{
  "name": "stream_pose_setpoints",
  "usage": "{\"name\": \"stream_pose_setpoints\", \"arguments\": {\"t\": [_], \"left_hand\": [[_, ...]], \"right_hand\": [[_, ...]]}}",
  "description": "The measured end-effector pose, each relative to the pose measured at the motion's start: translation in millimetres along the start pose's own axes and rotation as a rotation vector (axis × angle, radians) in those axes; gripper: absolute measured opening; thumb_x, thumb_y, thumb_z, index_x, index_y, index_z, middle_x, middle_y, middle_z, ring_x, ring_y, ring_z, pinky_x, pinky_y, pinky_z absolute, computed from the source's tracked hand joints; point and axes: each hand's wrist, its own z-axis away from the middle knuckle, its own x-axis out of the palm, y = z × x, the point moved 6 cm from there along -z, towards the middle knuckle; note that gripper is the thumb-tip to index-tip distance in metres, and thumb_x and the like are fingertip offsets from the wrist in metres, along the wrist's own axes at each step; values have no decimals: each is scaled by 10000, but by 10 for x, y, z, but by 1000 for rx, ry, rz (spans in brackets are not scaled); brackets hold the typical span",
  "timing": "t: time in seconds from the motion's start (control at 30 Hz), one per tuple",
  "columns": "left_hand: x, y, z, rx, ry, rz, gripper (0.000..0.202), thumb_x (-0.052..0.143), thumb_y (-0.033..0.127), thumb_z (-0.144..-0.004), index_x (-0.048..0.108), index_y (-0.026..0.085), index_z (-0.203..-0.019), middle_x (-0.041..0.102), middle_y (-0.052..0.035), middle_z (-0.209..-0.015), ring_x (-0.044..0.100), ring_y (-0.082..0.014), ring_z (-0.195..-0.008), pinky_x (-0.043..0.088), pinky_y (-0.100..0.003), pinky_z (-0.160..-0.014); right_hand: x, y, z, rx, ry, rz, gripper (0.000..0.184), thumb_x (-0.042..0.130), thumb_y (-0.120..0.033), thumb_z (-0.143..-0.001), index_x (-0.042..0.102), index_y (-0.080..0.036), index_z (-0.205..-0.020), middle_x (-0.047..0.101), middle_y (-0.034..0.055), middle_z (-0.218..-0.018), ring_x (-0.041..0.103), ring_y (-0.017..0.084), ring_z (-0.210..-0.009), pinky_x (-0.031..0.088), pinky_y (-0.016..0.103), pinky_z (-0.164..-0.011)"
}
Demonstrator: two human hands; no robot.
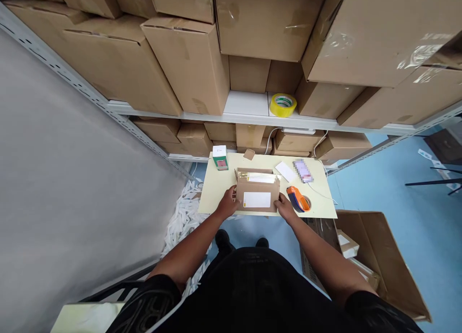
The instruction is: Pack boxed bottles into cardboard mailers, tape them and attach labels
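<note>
A small brown cardboard box (240, 197) with a white label (256, 199) on its near side is held at the front edge of the pale table (212, 193). Clear shiny tape and a white strip (262, 178) run along its upper part. My left hand (228, 202) grips the box's left side, and my right hand (285, 208) closes on its right side. Just right of the box lies an orange and blue tape dispenser (299, 199). Behind these stand a green and white carton (220, 158), a white card (285, 171) and a phone (303, 171) with a blurred screen.
Shelves loaded with cardboard boxes (187, 58) rise behind the table, with a yellow tape roll (283, 105) on one ledge. White paper strips (182, 217) litter the floor at left. A large open carton (375, 256) holding small parcels stands at right.
</note>
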Motion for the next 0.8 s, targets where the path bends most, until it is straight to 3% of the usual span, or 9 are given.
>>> {"name": "stream_pose_setpoints", "arguments": {"t": [0.1,0.23,0.4,0.5,0.63,0.73,0.8], "left_hand": [[29,-17,116,45,16,147,721,606,65,-746,439,195,-1435,569,-149,-1427,536,-254,-1370,451,-402,-1119],[101,-179,188,-68,-52,177,800,595,41,-698,395,175,-1460,589,-165,-1398,586,-287,-1320,467,-450,-1102],[117,-229,231,-81,-107,242,809,574,81,-677,415,220,-1458,504,-162,-1528,514,-303,-1408,476,-455,-1082],[56,-178,267,-66,-100,266,736,569,133,-689,489,207,-1416,530,-160,-1512,550,-302,-1368,467,-475,-1092],[-147,-39,237,-121,27,326,471,530,305,-835,616,189,-1283,650,-140,-1360,605,-288,-1281,492,-469,-1063],[-258,148,153,-158,72,300,504,505,483,-923,599,208,-1334,624,-129,-1412,579,-293,-1303,547,-409,-960],[-256,283,93,-159,27,248,574,571,525,-905,561,221,-1391,601,-128,-1453,595,-291,-1283,553,-365,-917]], "right_hand": [[2,84,80,-59,30,-32,569,552,-264,-771,570,-242,-1339,726,51,-1203,677,246,-1109,503,378,-993],[76,185,164,-97,-27,-10,659,630,-228,-721,570,-256,-1378,731,58,-1218,672,271,-1139,506,393,-1011],[105,378,181,55,21,-65,756,632,-232,-693,521,-247,-1441,712,81,-1264,672,279,-1176,533,398,-972],[34,383,222,31,70,-240,773,583,-263,-697,498,-252,-1465,619,91,-1433,645,262,-1237,538,384,-979],[-196,267,280,56,180,-423,639,544,-431,-816,563,-224,-1421,589,114,-1476,638,278,-1253,566,371,-949],[-296,80,243,127,197,-424,650,523,-580,-882,571,-232,-1430,575,118,-1491,633,303,-1257,592,374,-891],[-270,-60,182,158,150,-367,692,572,-618,-869,552,-253,-1456,535,109,-1533,615,309,-1279,588,377,-892]]}}
